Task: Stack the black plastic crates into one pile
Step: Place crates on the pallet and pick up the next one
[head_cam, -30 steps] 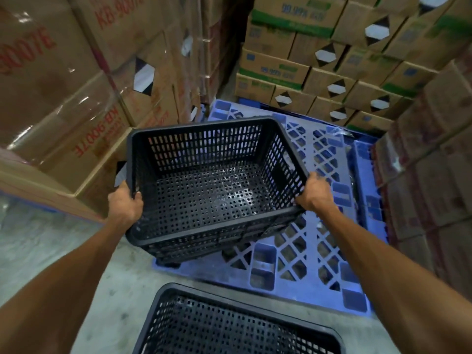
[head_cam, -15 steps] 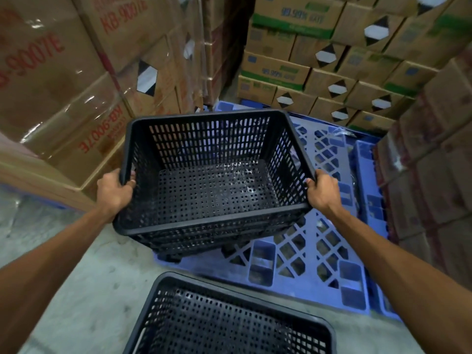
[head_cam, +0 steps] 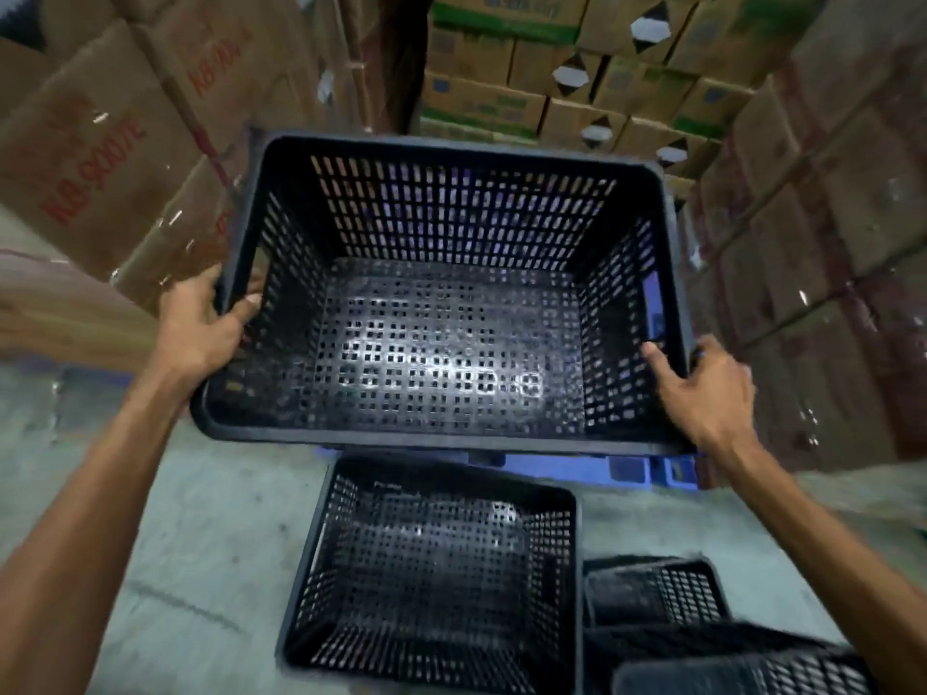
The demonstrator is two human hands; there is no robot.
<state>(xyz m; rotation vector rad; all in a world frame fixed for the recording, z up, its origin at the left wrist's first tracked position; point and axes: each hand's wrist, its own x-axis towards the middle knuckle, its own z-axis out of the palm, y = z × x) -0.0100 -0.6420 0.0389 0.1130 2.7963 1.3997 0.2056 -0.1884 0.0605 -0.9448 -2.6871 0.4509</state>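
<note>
Crate (head_cam: 441, 343) held aloft, upright, left hand (head_cam: 200, 328) and right hand (head_cam: 712, 388) gripping its side rims. Second crate (head_cam: 431, 574) on the floor (head_cam: 165, 544) just nearer; more crates (head_cam: 702, 629) at near right.

Black mesh, brown card, blue pallet.

I see the held crate (head_cam: 441, 338) is black all over, its walls cut in rows of narrow slots and its floor in a grid of small square holes, with a pale sheen across the middle. The crate (head_cam: 431, 584) on the floor is the same black lattice, and the crates (head_cam: 702, 629) at lower right too, though blurred. The pallet (head_cam: 577, 469) shows blue. Left boxes (head_cam: 100, 158) are brown with red lettering; far boxes (head_cam: 577, 82) are brown with green bands and black-and-white diamonds. The floor (head_cam: 190, 534) is pale grey.
</note>
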